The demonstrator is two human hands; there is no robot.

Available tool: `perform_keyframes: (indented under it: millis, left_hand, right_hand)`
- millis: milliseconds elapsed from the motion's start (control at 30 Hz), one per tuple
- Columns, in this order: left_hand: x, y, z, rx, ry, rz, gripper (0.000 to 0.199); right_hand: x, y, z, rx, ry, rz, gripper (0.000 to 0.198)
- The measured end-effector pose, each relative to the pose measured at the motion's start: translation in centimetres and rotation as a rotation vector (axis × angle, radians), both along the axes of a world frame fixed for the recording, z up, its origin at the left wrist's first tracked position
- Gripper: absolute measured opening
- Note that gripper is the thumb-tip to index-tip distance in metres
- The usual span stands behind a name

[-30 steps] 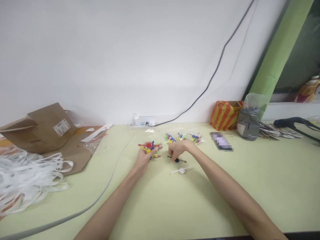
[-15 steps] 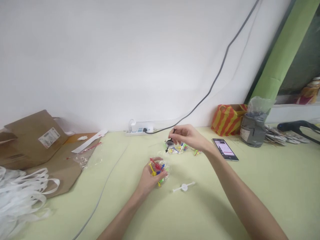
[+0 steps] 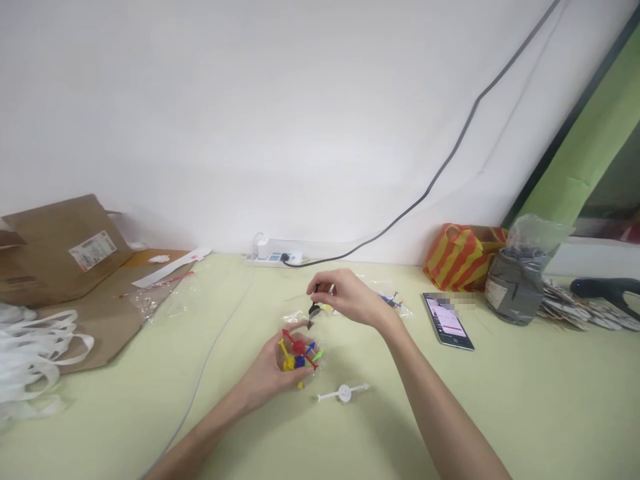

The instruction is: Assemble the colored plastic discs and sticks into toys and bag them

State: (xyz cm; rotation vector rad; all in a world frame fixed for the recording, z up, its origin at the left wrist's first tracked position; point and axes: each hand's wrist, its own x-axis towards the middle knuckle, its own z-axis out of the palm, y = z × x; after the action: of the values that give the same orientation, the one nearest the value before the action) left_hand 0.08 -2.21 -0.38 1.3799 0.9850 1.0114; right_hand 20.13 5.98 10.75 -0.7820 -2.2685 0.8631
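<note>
My left hand (image 3: 273, 373) is curled around a bunch of plastic arrow spinners: a red one (image 3: 298, 347), a yellow one (image 3: 289, 362), a blue one (image 3: 299, 361) and a little green. Shiny clear film shows around them. Just above, my right hand (image 3: 340, 293) pinches a black arrow spinner (image 3: 314, 311) by one end, its other end pointing down toward the bunch. A white arrow spinner (image 3: 345, 393) lies on the table below my hands. Behind my right hand, more small coloured pieces (image 3: 391, 301) in clear plastic are partly hidden.
A phone (image 3: 447, 321) lies to the right, before a striped bag (image 3: 457, 257) and a grey bag (image 3: 515, 287). At the wall is a power strip (image 3: 275, 259) with a dark cable. Left are a cardboard box (image 3: 60, 253), white straps (image 3: 40, 360) and a thin cable (image 3: 210, 353).
My right hand has brought the black spinner left and down, closer over the bunch in my left hand. The spinners in my left hand sit slightly differently. The whole view has shifted a little.
</note>
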Motion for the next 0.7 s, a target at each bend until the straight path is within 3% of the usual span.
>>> perform_keyframes:
  millis: [167,333,500,700]
  left_hand:
    - [0.2,-0.3,0.0,-0.004,0.034,-0.012,0.078]
    - [0.4,-0.4,-0.2,0.050,0.036,-0.026,0.054]
    - [0.6,-0.3,-0.3,0.072,-0.050,-0.065,0.090]
    - [0.8,0.1,-0.6,0.105,-0.140,-0.156,0.102]
  right_hand:
    - [-0.5,-0.5,0.1,0.093,0.017,-0.130,0.014]
    - [-0.7,-1.0,0.3,0.168,-0.027,-0.139,0.016]
    - [-0.2,-0.9,0.5,0.221,0.020,-0.179,0.013]
    - [0.8,-1.3,0.7,0.014,-0.051,0.025,0.004]
